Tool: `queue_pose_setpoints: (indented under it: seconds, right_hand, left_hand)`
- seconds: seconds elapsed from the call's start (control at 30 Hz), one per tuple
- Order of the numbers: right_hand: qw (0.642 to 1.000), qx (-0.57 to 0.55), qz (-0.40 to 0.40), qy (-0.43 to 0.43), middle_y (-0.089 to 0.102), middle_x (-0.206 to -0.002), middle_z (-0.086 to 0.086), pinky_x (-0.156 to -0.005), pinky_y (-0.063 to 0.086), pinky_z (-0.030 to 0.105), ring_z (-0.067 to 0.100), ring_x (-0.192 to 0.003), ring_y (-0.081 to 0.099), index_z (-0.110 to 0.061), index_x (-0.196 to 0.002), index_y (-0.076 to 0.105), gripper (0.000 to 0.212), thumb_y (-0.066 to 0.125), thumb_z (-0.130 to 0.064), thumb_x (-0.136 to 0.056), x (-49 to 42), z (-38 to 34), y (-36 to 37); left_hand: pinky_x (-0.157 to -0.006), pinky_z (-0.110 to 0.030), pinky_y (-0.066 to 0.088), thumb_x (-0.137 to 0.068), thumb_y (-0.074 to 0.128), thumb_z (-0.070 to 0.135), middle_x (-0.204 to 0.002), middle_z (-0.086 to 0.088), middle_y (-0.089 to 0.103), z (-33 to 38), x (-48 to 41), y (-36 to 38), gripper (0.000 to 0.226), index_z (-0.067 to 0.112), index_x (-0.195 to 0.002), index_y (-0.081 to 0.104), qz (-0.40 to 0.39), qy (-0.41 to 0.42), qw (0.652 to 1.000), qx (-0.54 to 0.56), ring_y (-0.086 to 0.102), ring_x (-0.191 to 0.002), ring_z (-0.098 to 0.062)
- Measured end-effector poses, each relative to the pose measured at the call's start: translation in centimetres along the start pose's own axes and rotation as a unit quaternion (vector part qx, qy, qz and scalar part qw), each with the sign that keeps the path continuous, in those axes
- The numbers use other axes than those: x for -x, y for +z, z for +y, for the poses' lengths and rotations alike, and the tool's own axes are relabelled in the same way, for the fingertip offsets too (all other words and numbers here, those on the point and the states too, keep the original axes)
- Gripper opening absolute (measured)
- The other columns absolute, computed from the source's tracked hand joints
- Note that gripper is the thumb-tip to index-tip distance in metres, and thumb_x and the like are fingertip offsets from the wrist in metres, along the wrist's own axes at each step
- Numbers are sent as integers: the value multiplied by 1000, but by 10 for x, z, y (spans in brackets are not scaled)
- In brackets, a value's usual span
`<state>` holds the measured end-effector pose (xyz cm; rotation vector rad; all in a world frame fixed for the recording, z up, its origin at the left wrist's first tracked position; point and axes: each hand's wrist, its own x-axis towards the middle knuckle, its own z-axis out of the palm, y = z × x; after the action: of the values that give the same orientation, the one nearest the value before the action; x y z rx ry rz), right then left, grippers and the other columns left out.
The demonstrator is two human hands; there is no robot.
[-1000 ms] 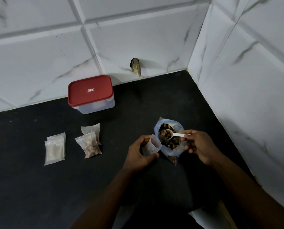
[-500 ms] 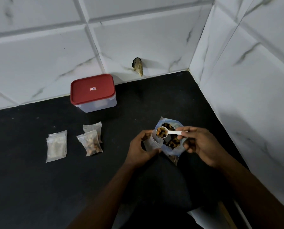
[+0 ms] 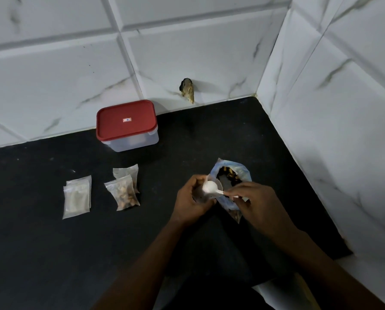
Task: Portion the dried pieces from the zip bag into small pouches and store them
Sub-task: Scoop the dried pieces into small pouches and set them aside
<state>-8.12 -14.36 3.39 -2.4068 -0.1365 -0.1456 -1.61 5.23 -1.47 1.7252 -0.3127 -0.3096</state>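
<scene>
Right hand (image 3: 259, 205) pinches the white spoon (image 3: 210, 187), bowl turned down over the small pouch (image 3: 200, 195) that the left hand (image 3: 188, 201) grips, just beside the open zip bag (image 3: 234, 175) towards the counter's (image 3: 53, 253) right edge. Filled pouches (image 3: 123, 193) lie well left.

Pouches (image 3: 102, 190) lie left of the zip bag (image 3: 231, 184) (container (image 3: 127, 125) behind).
</scene>
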Motion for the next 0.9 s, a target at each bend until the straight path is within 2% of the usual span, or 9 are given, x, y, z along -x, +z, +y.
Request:
queue_pose_setpoints:
  seconds: [0.1, 0.23, 0.37, 0.47, 0.53, 0.6, 0.7, 0.77, 0.9]
  right_hand:
    - [997, 28, 57, -45, 74, -98, 10, -84, 55, 31, 15, -91, 69, -5, -100, 76, 40, 55, -38, -92, 8, 1, 5]
    - [994, 29, 92, -48, 73, -108, 1, -88, 57, 31, 5, -103, 64, -10, -112, 73, 24, 62, -21, -94, 19, 16, 11]
    - [978, -126, 86, 139, 75, -101, -13, -79, 60, 27, 4, -92, 72, -22, -108, 77, 20, 71, -13, -91, 20, 6, 6]
    - [905, -300, 98, 285, 78, -96, -7, -72, 62, 36, 21, -83, 75, -26, -105, 77, 25, 70, -6, -92, 16, 2, 4]
    - [872, -350, 115, 323, 78, -93, 0, -70, 60, 37, 24, -84, 75, -21, -105, 76, 22, 69, -4, -92, 13, 4, 0]
    - [862, -359, 123, 337, 78, -91, 5, -69, 60, 36, 24, -84, 75, -17, -106, 76, 18, 70, -7, -92, 10, 8, -3]
    - [877, -316, 117, 342, 77, -88, 3, -70, 61, 34, 21, -82, 74, -18, -106, 77, 17, 71, -10, -92, 6, 19, -6]
    - [908, -246, 103, 322, 76, -85, -2, -67, 63, 32, 17, -78, 74, -22, -103, 78, 16, 72, -12, -93, 3, 28, -8]
    - [971, -87, 72, 210, 75, -88, -11, -72, 56, 15, -1, -78, 70, -23, -103, 79, 17, 74, -12, -91, -6, 37, -10]
  left_hand:
    - [-91, -24, 54, -79, 79, -5, -116, 6, 69, -3, 0, 1, 46, 18, -116, 66, 1, 3, 1000, -1, 67, -113, -16]
    - [-91, -24, 55, -79, 81, -3, -116, 10, 69, -8, 2, 1, 48, 21, -118, 65, 2, -19, 1000, -4, 67, -113, -11]
    - [-88, -19, 54, -79, 81, -2, -113, 11, 70, -9, 2, -2, 47, 22, -116, 65, -1, -32, 999, -10, 67, -110, -8]
    - [-88, -20, 55, -79, 79, -2, -114, 11, 69, -8, 2, -3, 46, 22, -117, 65, -10, -41, 999, -15, 66, -110, -7]
    - [-89, -19, 54, -80, 76, -4, -113, 11, 68, -8, 3, -3, 46, 21, -118, 65, -12, -39, 999, -21, 66, -110, -6]
    - [-90, -20, 55, -82, 75, -3, -113, 10, 68, -8, 3, -4, 45, 20, -118, 65, -15, -34, 999, -27, 66, -110, -6]
    - [-90, -21, 55, -82, 74, -3, -112, 8, 68, -9, 5, -4, 42, 20, -117, 65, -18, -38, 999, -25, 66, -109, -7]
    - [-89, -20, 55, -83, 75, -2, -111, 10, 68, -11, 7, -4, 41, 20, -116, 64, -22, -44, 998, -27, 67, -107, -7]
    - [-86, -23, 56, -81, 78, 3, -110, 9, 68, -18, 12, -5, 42, 24, -114, 63, -24, -69, 996, -49, 67, -106, -6]
